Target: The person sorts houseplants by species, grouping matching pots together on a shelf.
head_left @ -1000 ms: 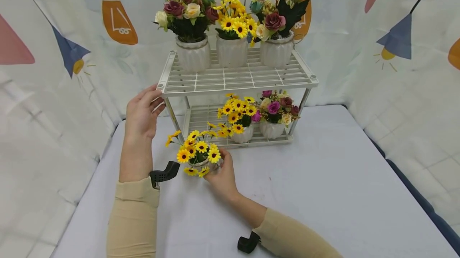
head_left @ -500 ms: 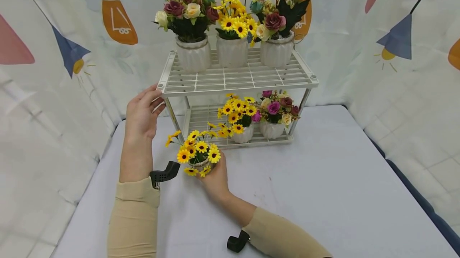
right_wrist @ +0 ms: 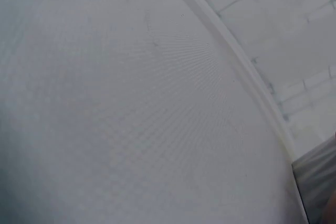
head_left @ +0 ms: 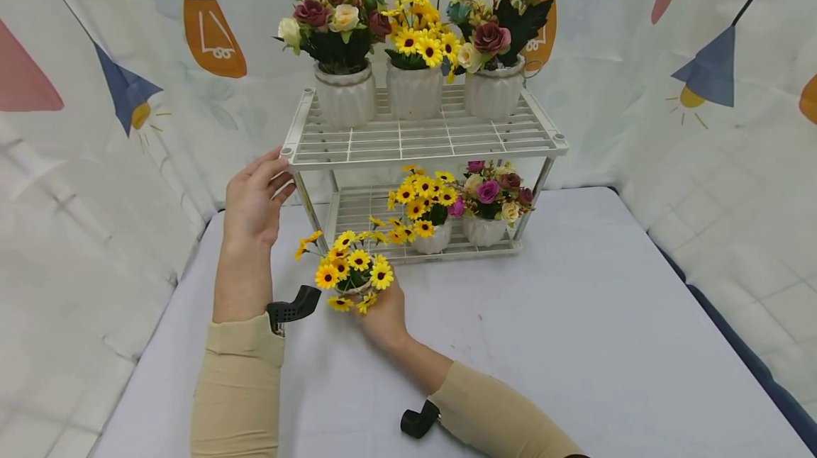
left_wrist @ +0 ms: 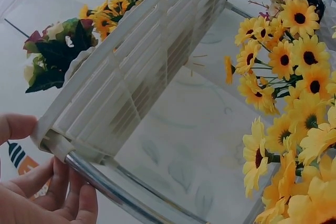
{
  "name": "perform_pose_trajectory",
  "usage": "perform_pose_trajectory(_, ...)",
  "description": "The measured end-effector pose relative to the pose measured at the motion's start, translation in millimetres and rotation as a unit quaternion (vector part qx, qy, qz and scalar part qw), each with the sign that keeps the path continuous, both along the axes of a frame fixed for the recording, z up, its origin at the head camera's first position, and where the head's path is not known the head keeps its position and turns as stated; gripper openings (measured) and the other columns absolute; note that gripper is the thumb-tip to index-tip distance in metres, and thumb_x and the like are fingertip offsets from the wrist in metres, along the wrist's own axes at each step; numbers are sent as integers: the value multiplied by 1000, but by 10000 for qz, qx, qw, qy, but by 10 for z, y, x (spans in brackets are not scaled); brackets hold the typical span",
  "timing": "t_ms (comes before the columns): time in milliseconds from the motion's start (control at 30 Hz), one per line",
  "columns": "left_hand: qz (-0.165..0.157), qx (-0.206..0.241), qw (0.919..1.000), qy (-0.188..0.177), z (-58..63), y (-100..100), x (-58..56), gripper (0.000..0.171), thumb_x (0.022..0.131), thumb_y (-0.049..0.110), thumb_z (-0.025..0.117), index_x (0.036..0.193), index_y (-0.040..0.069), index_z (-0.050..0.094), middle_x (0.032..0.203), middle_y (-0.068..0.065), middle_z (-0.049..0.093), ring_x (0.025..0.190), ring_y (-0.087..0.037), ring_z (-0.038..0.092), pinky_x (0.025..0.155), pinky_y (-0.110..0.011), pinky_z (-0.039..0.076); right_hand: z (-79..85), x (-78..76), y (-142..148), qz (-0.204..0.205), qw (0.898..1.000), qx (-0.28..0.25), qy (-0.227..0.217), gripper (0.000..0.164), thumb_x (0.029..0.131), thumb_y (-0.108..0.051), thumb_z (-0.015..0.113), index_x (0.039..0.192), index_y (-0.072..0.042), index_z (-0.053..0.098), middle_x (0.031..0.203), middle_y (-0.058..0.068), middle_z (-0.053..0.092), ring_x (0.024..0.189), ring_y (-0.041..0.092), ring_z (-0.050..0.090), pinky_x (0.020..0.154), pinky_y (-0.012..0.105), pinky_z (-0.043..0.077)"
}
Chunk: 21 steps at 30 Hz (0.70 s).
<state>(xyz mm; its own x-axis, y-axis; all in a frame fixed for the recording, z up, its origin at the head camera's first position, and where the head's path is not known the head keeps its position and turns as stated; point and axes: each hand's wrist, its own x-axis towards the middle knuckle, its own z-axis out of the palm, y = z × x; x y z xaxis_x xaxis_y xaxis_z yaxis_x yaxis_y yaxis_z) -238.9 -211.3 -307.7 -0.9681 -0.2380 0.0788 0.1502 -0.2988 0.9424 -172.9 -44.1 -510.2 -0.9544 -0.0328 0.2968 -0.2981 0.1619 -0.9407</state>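
Observation:
A white two-tier shelf rack stands on the table. My left hand grips its upper front left corner; in the left wrist view the thumb lies on top and the fingers curl beneath, by the metal post. In front of the lower tier, my right hand holds a pot of yellow artificial daisies from its right side. Blossoms hide most of that pot and the fingertips. On the lower tier are another pot of yellow daisies and a pot of purple and cream roses.
Up on the top tier stand a pot of roses at left, a pot of yellow daisies in the middle and a mixed rose pot at right. A patterned curtain hangs behind. White cloth covers the table.
Over the past second my right hand and forearm have shifted a little to the left, the hand coming further round the front of the pot. My left hand stays on the rack corner.

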Motion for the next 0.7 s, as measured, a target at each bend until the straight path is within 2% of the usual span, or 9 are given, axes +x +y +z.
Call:
perform_pose_trajectory(400, 44, 136, 9999, -43, -15, -14, -1, 47, 99, 17, 70, 141, -2, 60, 126, -7, 62, 110, -20, 59, 98, -34, 41, -16, 45, 81, -338, 9994, -101, 56, 77, 76, 1, 88, 142, -11, 49, 136, -1, 61, 130, 16, 55, 110, 31, 42)
perform_pose_trajectory(500, 95, 80, 9999, -29, -11, -12, 1, 45, 99, 17, 70, 140, -1, 61, 127, -8, 62, 111, -20, 59, 99, -34, 41, -6, 54, 99, -422, 9987, -226, 176, 76, 75, 5, 85, 141, -10, 51, 134, 0, 62, 129, 17, 57, 109, 32, 43)
perform_pose_trajectory(700, 42, 235, 9997, 54, -3, 1, -16, 43, 99, 14, 70, 138, -2, 62, 123, -8, 64, 108, -20, 59, 96, -33, 42, 34, 53, 137, -672, 9947, -553, 553, 76, 73, 10, 82, 140, -8, 51, 132, 1, 64, 127, 18, 59, 106, 32, 45)
